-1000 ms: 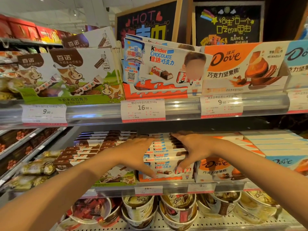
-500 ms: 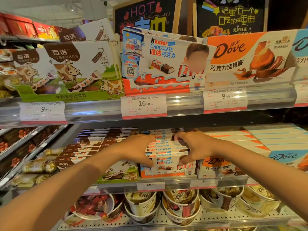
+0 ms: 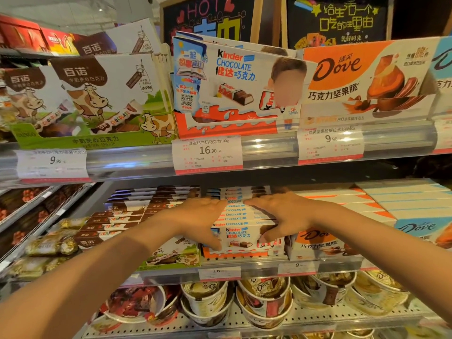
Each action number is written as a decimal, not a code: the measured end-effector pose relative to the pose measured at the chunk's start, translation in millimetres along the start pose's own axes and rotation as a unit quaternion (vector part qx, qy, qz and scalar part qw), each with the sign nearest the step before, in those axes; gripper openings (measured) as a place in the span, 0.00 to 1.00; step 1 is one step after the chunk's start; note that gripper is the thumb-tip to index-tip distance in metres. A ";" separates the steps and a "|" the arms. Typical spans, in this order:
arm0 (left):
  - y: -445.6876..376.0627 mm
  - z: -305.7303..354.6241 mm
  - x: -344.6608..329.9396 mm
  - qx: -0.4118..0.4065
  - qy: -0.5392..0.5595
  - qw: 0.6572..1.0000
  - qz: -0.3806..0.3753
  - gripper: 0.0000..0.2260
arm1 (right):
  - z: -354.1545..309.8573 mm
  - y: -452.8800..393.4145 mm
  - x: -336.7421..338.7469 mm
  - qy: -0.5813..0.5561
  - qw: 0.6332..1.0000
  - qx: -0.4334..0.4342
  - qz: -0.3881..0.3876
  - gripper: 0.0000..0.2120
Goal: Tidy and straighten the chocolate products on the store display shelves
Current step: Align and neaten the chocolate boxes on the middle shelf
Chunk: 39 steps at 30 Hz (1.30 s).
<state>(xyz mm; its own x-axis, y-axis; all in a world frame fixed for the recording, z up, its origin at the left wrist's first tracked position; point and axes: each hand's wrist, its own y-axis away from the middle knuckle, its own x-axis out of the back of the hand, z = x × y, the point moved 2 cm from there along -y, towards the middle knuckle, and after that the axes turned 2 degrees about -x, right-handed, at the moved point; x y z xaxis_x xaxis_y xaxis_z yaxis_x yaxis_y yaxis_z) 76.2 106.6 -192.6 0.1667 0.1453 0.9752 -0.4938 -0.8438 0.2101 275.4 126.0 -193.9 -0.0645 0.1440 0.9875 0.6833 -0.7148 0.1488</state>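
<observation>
Both grips press flat, fingers spread: left hand (image 3: 200,220) and right hand (image 3: 285,216) squeeze the Kinder boxes (image 3: 241,226) sitting between them on the middle shelf (image 3: 318,266) (row runs front to back). Both hands look equally near.

A single head-worn wide-angle view faces the shelves (image 3: 269,152) head-on from close range, looking forward and slightly down. The middle shelf sits at centre; both forearms reach in from the lower corners. Straight edges bow toward the frame borders.
</observation>
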 end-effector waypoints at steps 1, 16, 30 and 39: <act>-0.8 1.0 0.4 0.000 -0.004 1.000 -0.006 0.39 | -0.6 0.0 0.5 0.001 1.000 0.000 -0.017 0.40; -0.5 1.1 9.4 0.003 0.122 0.993 0.003 0.30 | 16.2 -10.8 6.9 -0.194 0.971 -0.079 -0.114 0.46; 1.1 -0.3 8.1 0.006 0.161 0.986 0.032 0.26 | 10.2 -4.2 3.6 -0.169 0.985 -0.039 -0.027 0.28; -1.9 -1.4 8.3 -0.019 0.121 0.992 0.023 0.32 | 20.1 -12.4 24.7 -0.182 0.972 -0.146 0.024 0.22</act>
<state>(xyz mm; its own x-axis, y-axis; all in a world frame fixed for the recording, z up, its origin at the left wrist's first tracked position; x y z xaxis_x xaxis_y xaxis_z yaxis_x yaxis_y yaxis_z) 77.3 110.1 -184.9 -0.0639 0.2307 0.9709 -0.5280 -0.8334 0.1633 280.0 152.1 -172.3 0.2607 0.2993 0.9178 0.4393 -0.8834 0.1633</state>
